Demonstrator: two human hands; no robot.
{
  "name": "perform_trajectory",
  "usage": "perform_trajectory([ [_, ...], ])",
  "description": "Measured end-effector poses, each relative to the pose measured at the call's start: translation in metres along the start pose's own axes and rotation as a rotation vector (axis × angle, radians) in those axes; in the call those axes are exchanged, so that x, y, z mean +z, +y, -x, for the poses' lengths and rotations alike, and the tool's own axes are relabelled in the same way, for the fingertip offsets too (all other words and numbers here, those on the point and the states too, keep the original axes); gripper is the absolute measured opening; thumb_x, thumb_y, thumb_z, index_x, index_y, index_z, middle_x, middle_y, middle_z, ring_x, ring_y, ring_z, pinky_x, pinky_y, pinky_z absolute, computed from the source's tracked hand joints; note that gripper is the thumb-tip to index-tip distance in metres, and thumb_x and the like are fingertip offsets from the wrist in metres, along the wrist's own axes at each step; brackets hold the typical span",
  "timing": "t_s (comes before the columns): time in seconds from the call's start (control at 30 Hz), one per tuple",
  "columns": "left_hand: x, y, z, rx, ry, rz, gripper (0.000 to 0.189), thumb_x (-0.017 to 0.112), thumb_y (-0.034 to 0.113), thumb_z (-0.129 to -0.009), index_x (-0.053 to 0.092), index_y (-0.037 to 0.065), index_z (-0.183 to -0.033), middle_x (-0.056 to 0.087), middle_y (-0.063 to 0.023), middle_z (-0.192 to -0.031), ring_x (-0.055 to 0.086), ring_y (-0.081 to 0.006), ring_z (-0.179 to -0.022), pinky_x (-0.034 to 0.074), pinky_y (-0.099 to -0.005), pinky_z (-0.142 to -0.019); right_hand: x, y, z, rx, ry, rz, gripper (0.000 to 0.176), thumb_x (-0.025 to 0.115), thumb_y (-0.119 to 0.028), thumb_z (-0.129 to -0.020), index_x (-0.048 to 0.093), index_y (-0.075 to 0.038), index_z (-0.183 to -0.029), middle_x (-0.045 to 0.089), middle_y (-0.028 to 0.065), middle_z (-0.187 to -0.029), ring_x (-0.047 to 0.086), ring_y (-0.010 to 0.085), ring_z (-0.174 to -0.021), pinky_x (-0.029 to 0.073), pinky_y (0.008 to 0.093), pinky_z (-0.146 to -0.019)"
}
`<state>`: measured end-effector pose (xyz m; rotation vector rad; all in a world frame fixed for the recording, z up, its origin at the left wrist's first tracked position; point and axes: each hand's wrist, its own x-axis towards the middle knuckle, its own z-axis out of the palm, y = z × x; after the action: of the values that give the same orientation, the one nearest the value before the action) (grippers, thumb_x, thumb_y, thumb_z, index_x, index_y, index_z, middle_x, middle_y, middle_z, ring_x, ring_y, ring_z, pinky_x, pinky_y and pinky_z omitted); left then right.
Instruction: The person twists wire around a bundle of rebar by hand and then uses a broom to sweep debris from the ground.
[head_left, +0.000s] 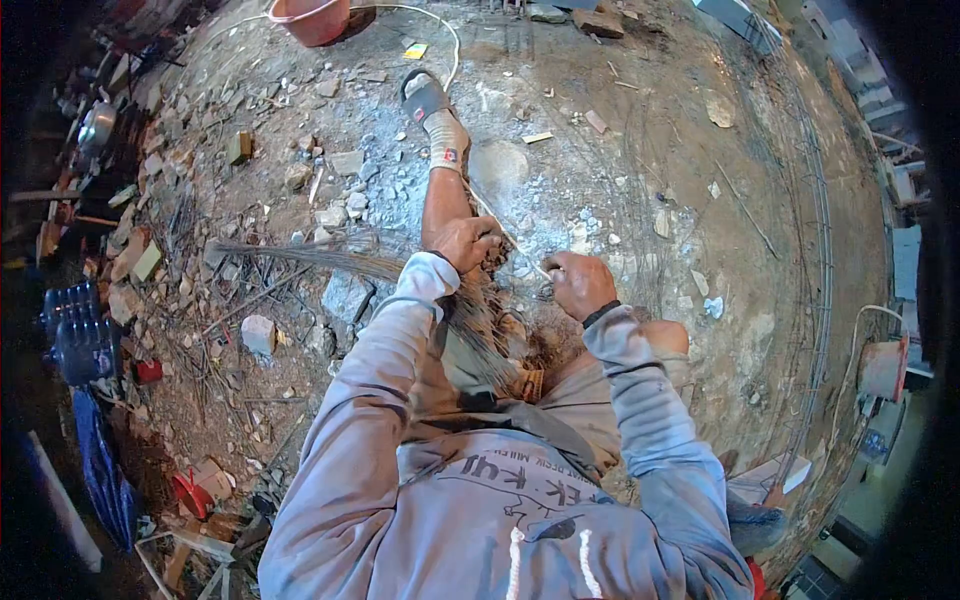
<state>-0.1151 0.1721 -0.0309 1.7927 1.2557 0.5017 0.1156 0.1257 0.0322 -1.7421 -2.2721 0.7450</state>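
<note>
A pale cord [497, 222] runs taut from beside my outstretched foot [428, 98] down to my right hand [583, 283], which is closed on its end. My left hand [468, 243] rests by my shin with its fingers curled; what lies inside them is hidden. Below it, a bundle of thin, stiff, broom-like strands [478, 325] spreads between my legs. More of the same grey strands [320, 257] stretch out to the left, passing under my left wrist.
Broken stones and rubble [345, 295] cover the ground on the left. A reddish basin [312, 20] stands at the top, near a looping hose-like line [455, 45]. Long thin rods [825, 235] lie along the right. A dark blue plastic item [82, 335] sits at far left.
</note>
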Motion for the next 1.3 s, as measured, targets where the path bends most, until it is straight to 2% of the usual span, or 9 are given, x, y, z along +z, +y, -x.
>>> perform_trajectory([
  [0.27,0.006,0.046,-0.008,0.038,0.172,-0.060,0.017,0.060,0.025,-0.079,0.064,0.010,-0.087,0.062,-0.0166,-0.073,0.061,-0.0352,-0.073,0.047,-0.0438,-0.066,-0.022,-0.013,-0.007,-0.084,0.256,0.107,0.009,0.055,-0.011,-0.078,0.057,-0.006,-0.086,0.056,0.0151,-0.076,0.057,0.0354,-0.066,0.047,0.0425,-0.060],
  [0.33,0.002,0.060,-0.010,0.093,0.162,-0.079,0.018,0.060,0.019,-0.081,0.064,0.004,-0.090,0.064,-0.0158,-0.078,0.064,-0.0297,-0.074,0.048,-0.0365,-0.066,-0.027,-0.015,-0.009,-0.133,0.318,0.053,0.010,0.055,-0.009,-0.077,0.056,-0.008,-0.088,0.055,0.0148,-0.077,0.057,0.0354,-0.066,0.047,0.0423,-0.057],
  [0.4,0.003,0.071,-0.009,0.145,0.200,-0.071,0.014,0.061,0.017,-0.080,0.064,0.004,-0.087,0.064,-0.0150,-0.078,0.063,-0.0288,-0.072,0.048,-0.0361,-0.065,-0.035,-0.021,-0.009,-0.195,0.384,0.041,0.011,0.055,-0.005,-0.070,0.051,-0.006,-0.081,0.051,0.0141,-0.074,0.057,0.0352,-0.065,0.047,0.0435,-0.057],
  [0.6,-0.002,0.078,-0.001,0.216,0.284,-0.138,0.012,0.062,0.015,-0.079,0.064,0.005,-0.086,0.064,-0.0149,-0.079,0.062,-0.0304,-0.074,0.048,-0.0369,-0.065,-0.034,-0.017,-0.018,-0.276,0.434,0.162,0.018,0.057,-0.004,-0.063,0.055,-0.007,-0.080,0.053,0.0099,-0.085,0.057,0.0285,-0.079,0.048,0.0391,-0.063],
  [0.7,-0.004,0.077,0.002,0.232,0.264,-0.121,0.012,0.062,0.014,-0.078,0.064,0.005,-0.086,0.063,-0.0148,-0.077,0.062,-0.0310,-0.073,0.048,-0.0375,-0.065,-0.041,-0.017,-0.027,-0.477,0.468,0.157,0.023,0.058,-0.004,-0.063,0.057,-0.007,-0.086,0.057,0.0106,-0.095,0.057,0.0290,-0.083,0.049,0.0382,-0.070],
  [0.8,-0.004,0.081,0.001,0.244,0.254,-0.064,0.013,0.062,0.014,-0.079,0.064,0.003,-0.086,0.063,-0.0155,-0.077,0.062,-0.0315,-0.073,0.047,-0.0375,-0.066,-0.041,-0.010,-0.033,-0.530,0.399,0.099,0.021,0.057,-0.006,-0.066,0.057,-0.007,-0.087,0.059,0.0105,-0.091,0.058,0.0288,-0.083,0.049,0.0381,-0.069],
  [0.93,-0.003,0.086,-0.003,0.219,0.265,0.018,0.014,0.061,0.015,-0.080,0.063,0.003,-0.088,0.063,-0.0155,-0.078,0.062,-0.0292,-0.074,0.047,-0.0368,-0.067,-0.053,-0.007,-0.033,-0.411,0.313,0.161,0.020,0.056,-0.008,-0.070,0.058,-0.009,-0.090,0.060,0.0108,-0.088,0.059,0.0294,-0.080,0.050,0.0386,-0.066],
  [1.03,-0.002,0.086,0.001,0.095,0.261,0.074,0.019,0.059,0.021,-0.082,0.062,0.003,-0.088,0.063,-0.0126,-0.078,0.062,-0.0255,-0.073,0.047,-0.0339,-0.067,-0.049,-0.007,-0.035,-0.381,0.337,0.042,0.016,0.055,-0.011,-0.074,0.059,-0.011,-0.090,0.057,0.0124,-0.080,0.059,0.0320,-0.073,0.049,0.0405,-0.062],
  [1.3,0.009,0.068,-0.002,0.065,0.284,0.097,0.018,0.059,0.020,-0.082,0.063,0.004,-0.087,0.063,-0.0126,-0.079,0.062,-0.0261,-0.073,0.046,-0.0342,-0.066,-0.035,-0.002,-0.034,-0.327,0.307,0.058,0.008,0.053,-0.012,-0.077,0.056,-0.009,-0.085,0.055,0.0139,-0.075,0.057,0.0343,-0.066,0.048,0.0420,-0.058],
])
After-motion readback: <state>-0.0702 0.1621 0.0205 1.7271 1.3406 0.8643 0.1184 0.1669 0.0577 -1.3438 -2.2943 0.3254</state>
